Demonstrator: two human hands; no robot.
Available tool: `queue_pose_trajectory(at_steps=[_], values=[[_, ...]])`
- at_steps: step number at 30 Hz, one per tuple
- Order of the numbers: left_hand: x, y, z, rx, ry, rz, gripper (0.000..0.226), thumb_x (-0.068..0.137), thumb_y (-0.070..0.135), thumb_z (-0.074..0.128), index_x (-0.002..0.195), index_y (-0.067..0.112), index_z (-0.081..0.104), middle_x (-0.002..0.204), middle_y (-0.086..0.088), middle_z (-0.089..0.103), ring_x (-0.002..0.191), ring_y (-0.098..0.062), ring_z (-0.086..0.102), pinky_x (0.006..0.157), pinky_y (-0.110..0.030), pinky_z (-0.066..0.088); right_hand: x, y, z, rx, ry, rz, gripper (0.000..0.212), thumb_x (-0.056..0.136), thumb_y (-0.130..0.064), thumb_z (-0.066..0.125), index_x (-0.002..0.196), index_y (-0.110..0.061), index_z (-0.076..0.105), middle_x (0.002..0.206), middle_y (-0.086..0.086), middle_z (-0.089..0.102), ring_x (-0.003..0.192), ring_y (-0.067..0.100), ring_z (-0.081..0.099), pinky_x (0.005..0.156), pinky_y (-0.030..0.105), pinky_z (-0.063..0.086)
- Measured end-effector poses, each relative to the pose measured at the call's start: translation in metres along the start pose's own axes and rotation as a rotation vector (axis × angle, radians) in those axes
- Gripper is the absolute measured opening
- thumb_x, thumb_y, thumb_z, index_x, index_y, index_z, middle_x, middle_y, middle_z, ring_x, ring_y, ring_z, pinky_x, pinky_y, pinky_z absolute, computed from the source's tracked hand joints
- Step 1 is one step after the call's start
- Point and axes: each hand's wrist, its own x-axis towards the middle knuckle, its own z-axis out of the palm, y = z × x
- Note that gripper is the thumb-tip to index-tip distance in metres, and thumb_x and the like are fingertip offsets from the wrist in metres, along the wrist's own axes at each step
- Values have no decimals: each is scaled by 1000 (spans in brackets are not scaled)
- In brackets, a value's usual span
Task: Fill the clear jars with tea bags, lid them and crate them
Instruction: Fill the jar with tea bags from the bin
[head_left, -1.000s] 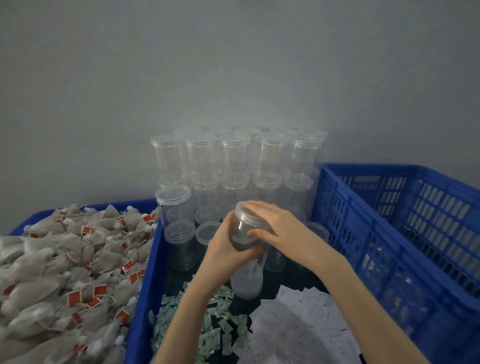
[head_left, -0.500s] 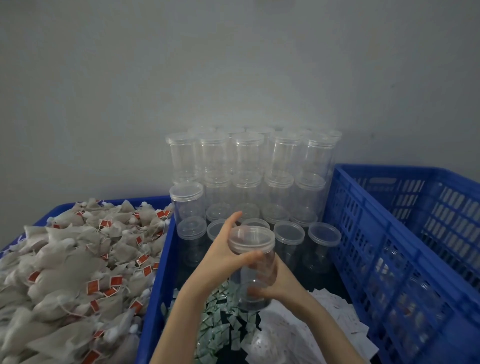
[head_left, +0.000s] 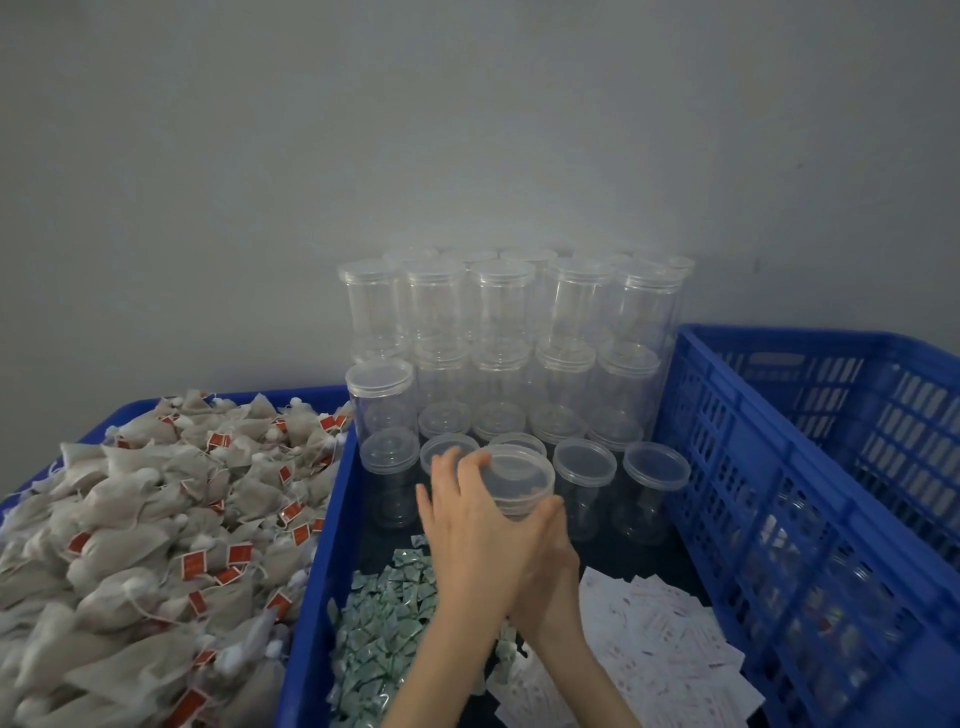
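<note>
A clear empty jar (head_left: 521, 506) with its clear lid (head_left: 519, 470) sits between both my hands over the middle crate. My left hand (head_left: 467, 530) curls round the lid's left rim, fingertips on top. My right hand (head_left: 553, 566) grips the jar body from below and right, and its thumb lies just under the lid. The hands hide most of the jar. Tea bags (head_left: 156, 519) with red tags are heaped in the left blue crate (head_left: 332, 519).
Lidded clear jars (head_left: 498, 312) are stacked in tiers against the wall, with more standing jars (head_left: 654, 483) in front. Green sachets (head_left: 384, 639) and white sachets (head_left: 654, 639) lie under my arms. A tall blue slatted crate (head_left: 779, 467) stands at the right.
My right hand left the lid and gripped the jar body from below. My left hand went from the jar's side up onto the lid rim. The jar is upright and closer to me.
</note>
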Motion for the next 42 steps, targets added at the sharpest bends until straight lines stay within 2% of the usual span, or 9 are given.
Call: queue_pose_trajectory(at_steps=[3,6,11,17,20,28,35,38,42], values=[[24,-15,-28,-20,-363,184,91,75,65,65,146,50,10,155,18,-19,147,-14,-13,118,-43,-3,7,-6,-20,-22,-121,-47,86,53,-32,92,122,-49,43,112,-30,60,107,-14,55,80,4,46],[49,-21,-57,-226,-804,255,83,79,40,74,141,56,22,151,27,12,145,-9,15,111,-25,28,10,-1,-24,-72,-154,-72,87,48,-38,86,113,-69,37,116,-36,55,109,-12,55,79,4,46],[38,2,-26,224,-335,82,83,77,74,51,146,35,27,134,-4,36,129,-26,37,108,-44,32,8,-6,-8,-184,17,-47,96,61,-49,84,141,-31,36,138,-14,48,128,6,48,101,32,48],[56,-16,-47,48,-1042,310,98,79,47,71,143,59,-2,160,11,-12,147,-13,-6,118,-44,17,2,12,-29,-159,-6,-32,99,56,-55,83,141,-30,39,131,-13,55,117,6,57,92,35,54],[59,-9,-39,349,-761,267,87,78,68,60,150,42,17,148,-5,34,134,-23,34,106,-40,33,-1,18,-27,-182,0,4,96,58,-43,85,141,-32,37,134,-13,52,123,8,53,97,39,52],[62,-7,-26,138,-1081,387,103,78,39,76,151,43,4,159,13,2,145,-9,7,117,-35,21,-4,29,-33,-192,54,55,97,56,-41,85,141,-30,37,132,-13,51,119,10,54,92,37,54],[49,2,3,500,-606,256,105,70,89,39,153,35,2,148,-10,32,138,-30,30,110,-50,27,-2,26,-33,-116,80,34,95,58,-39,86,139,-18,42,131,-6,56,119,11,57,92,39,54],[53,0,-2,183,-862,344,103,80,66,60,149,42,-12,159,9,-3,147,-17,2,119,-52,11,2,26,-36,-106,55,52,94,54,-47,81,138,-27,41,127,-12,57,113,7,59,87,34,56],[72,-11,-24,26,-1041,339,93,79,38,75,151,42,16,150,12,26,137,-11,28,111,-31,30,-1,28,-35,-187,18,38,92,53,-48,83,134,-40,39,126,-21,54,111,-5,55,81,16,51]])
